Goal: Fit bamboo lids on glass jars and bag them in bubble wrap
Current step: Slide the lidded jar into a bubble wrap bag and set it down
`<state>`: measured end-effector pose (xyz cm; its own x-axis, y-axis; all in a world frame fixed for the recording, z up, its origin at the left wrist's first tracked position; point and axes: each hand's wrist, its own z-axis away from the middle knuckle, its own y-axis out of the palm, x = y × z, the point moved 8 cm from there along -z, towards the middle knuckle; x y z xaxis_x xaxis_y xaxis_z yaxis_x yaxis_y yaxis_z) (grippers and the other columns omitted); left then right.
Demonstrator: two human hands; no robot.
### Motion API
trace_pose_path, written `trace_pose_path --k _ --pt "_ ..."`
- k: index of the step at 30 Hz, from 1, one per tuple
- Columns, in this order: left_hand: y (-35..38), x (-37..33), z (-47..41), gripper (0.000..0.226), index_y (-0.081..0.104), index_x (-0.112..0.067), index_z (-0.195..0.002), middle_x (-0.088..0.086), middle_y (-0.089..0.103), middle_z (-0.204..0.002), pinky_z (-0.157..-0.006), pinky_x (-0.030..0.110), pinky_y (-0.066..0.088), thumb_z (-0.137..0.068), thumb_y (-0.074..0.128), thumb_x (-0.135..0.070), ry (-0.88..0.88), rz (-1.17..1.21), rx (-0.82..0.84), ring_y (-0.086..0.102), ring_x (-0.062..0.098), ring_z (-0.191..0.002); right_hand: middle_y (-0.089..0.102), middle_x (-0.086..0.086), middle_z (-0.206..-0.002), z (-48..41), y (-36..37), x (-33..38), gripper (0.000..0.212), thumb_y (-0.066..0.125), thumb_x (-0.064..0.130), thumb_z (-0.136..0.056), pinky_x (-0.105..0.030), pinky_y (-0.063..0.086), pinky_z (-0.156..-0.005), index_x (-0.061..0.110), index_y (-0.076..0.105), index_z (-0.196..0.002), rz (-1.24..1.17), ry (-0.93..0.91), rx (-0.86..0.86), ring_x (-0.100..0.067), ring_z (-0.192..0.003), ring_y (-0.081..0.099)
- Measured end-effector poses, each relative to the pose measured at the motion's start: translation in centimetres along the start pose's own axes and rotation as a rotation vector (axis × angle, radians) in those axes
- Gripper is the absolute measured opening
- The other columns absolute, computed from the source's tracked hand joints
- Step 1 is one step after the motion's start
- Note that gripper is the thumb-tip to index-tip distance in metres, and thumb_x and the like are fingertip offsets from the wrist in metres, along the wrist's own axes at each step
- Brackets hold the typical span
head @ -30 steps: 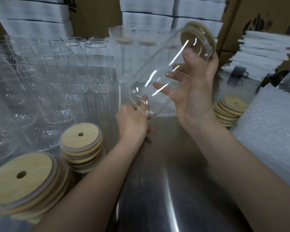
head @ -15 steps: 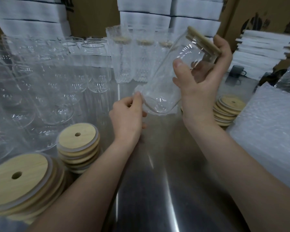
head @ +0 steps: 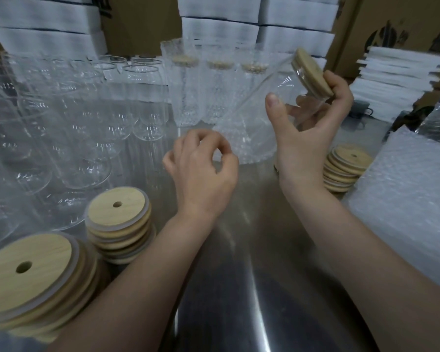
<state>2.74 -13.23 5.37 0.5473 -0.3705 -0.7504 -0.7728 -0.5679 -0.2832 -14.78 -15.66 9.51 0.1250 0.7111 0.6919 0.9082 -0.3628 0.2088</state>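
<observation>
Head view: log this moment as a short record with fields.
right hand: grips the jar below its neck
jar: clear glass, tilted, lid end up and right
lid: bamboo, fitted on the jar
left hand: fingers curled beside the jar's base; contact unclear
spare lids: stacked on both sides
wrapped jars: upright at the back
bubble wrap: piled at right

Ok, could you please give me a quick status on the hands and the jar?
Right hand grips jar, lid on, tilted above table. Left hand curled, holding nothing. Bubble wrap at right, nothing in the way.
</observation>
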Motion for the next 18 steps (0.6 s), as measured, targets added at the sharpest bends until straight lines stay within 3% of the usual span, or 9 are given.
trace_pose_path --k 1,3,5,7,9,11,14,16,18 --pt "-0.2 -0.1 0.0 0.016 0.056 -0.024 -0.086 -0.011 0.055 -0.103 -0.092 0.028 0.022 -0.07 0.051 -0.024 -0.003 0.009 -0.016 0.046 0.013 -0.109 0.044 -0.022 -0.134 0.0 0.0 0.0 0.066 0.079 0.016 -0.081 -0.047 0.051 -0.094 0.012 0.036 -0.13 -0.003 0.002 0.0 -0.031 -0.113 0.052" --pt "-0.2 0.3 -0.4 0.047 0.05 -0.024 -0.112 -0.007 0.05 -0.119 -0.102 0.037 0.026 -0.066 0.06 -0.022 -0.014 0.001 -0.014 0.042 0.019 -0.122 0.045 -0.02 -0.132 0.0 -0.1 0.0 0.067 0.079 0.017 -0.08 -0.04 0.052 -0.093 0.01 0.037 -0.131 -0.004 0.001 -0.005 -0.025 -0.11 0.054" --pt "0.6 1.5 -0.8 0.086 0.033 -0.023 -0.142 -0.002 0.035 -0.147 -0.115 0.047 0.021 -0.065 0.071 -0.022 -0.055 -0.089 0.069 0.026 0.023 -0.141 0.046 -0.013 -0.131 0.0 -0.2 0.1 0.069 0.08 0.02 -0.079 -0.028 0.052 -0.089 0.009 0.038 -0.133 0.016 -0.01 -0.001 -0.011 -0.105 0.055" --pt "1.8 3.1 -0.9 0.109 0.012 -0.027 -0.153 -0.004 0.013 -0.162 -0.12 0.051 0.009 -0.067 0.078 -0.03 -0.121 -0.19 0.196 0.005 0.021 -0.15 0.048 -0.008 -0.129 0.3 -0.1 0.1 0.07 0.082 0.024 -0.078 -0.027 0.053 -0.088 0.013 0.039 -0.133 0.034 -0.009 0.02 0.0 -0.1 0.056" --pt "2.6 4.0 -0.6 0.109 0.009 -0.029 -0.155 -0.008 0.008 -0.164 -0.12 0.054 0.002 -0.072 0.078 -0.044 -0.125 -0.244 0.261 -0.006 0.02 -0.151 0.049 -0.008 -0.129 0.7 0.2 0.2 0.07 0.082 0.024 -0.078 -0.032 0.055 -0.088 0.014 0.04 -0.133 0.042 -0.005 0.05 -0.001 -0.101 0.058" --pt "2.8 4.3 -0.6 0.1 0.016 -0.03 -0.153 -0.009 0.018 -0.162 -0.119 0.057 0.002 -0.074 0.075 -0.051 -0.103 -0.221 0.251 -0.003 0.021 -0.151 0.048 -0.009 -0.131 1.1 0.7 0.5 0.07 0.083 0.02 -0.078 -0.034 0.054 -0.091 0.012 0.04 -0.133 0.038 -0.022 0.088 -0.011 -0.107 0.058" --pt "2.2 3.8 -0.9 0.093 0.028 -0.028 -0.149 -0.006 0.036 -0.155 -0.118 0.059 0.011 -0.073 0.075 -0.056 -0.093 -0.172 0.192 0.012 0.025 -0.15 0.045 -0.008 -0.135 1.3 1.2 1.1 0.07 0.082 0.016 -0.078 -0.037 0.052 -0.097 0.012 0.039 -0.132 0.024 -0.073 0.134 -0.022 -0.118 0.055" --pt "2.0 3.3 -1.2 0.093 0.034 -0.025 -0.147 -0.003 0.044 -0.148 -0.114 0.059 0.022 -0.07 0.075 -0.06 -0.076 -0.147 0.166 0.027 0.026 -0.145 0.044 -0.003 -0.134 1.2 1.2 1.5 0.07 0.082 0.015 -0.078 -0.032 0.05 -0.099 0.012 0.037 -0.132 0.015 -0.103 0.141 -0.02 -0.122 0.053" --pt "1.7 2.9 -1.2 0.095 0.033 -0.023 -0.147 -0.002 0.046 -0.146 -0.113 0.057 0.023 -0.069 0.077 -0.057 -0.064 -0.112 0.133 0.034 0.023 -0.142 0.044 0.003 -0.132 1.3 1.3 1.7 0.07 0.082 0.014 -0.078 -0.028 0.049 -0.099 0.012 0.037 -0.131 0.002 -0.114 0.142 -0.015 -0.123 0.052"
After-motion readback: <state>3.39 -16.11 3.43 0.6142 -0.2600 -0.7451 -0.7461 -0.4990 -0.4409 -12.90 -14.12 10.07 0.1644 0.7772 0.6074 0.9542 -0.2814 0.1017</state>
